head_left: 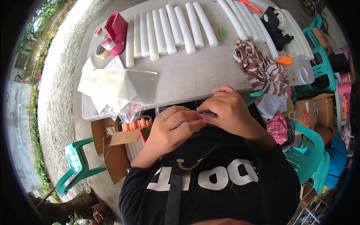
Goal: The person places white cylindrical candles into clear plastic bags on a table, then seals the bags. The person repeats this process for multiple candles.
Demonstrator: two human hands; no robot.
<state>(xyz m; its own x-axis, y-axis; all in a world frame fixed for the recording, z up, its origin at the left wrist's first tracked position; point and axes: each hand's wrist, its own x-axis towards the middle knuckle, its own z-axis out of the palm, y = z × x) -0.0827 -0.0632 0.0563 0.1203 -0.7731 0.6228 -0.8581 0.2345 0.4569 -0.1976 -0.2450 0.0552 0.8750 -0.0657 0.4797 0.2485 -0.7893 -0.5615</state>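
Close together at the near table edge, in front of my black shirt, are my left hand (173, 126) and my right hand (227, 113). Both have their fingers bent and pinched around something small between them. It looks thin and partly greyish, but the fingers hide most of it and I cannot make out its kind. Beyond the hands, a row of long white candles (166, 30) lies side by side on the table (180, 75). To the left, clear plastic bags (137, 84) lie partly over the table edge.
A pink tape dispenser (117, 30) stands far left near a tape roll (102, 51). At right are more candles (240, 20), a black tape dispenser (273, 30), an orange-handled tool (285, 59) and a brown-white cloth (258, 67). A cardboard box (115, 161) and green chairs (77, 159) flank me.
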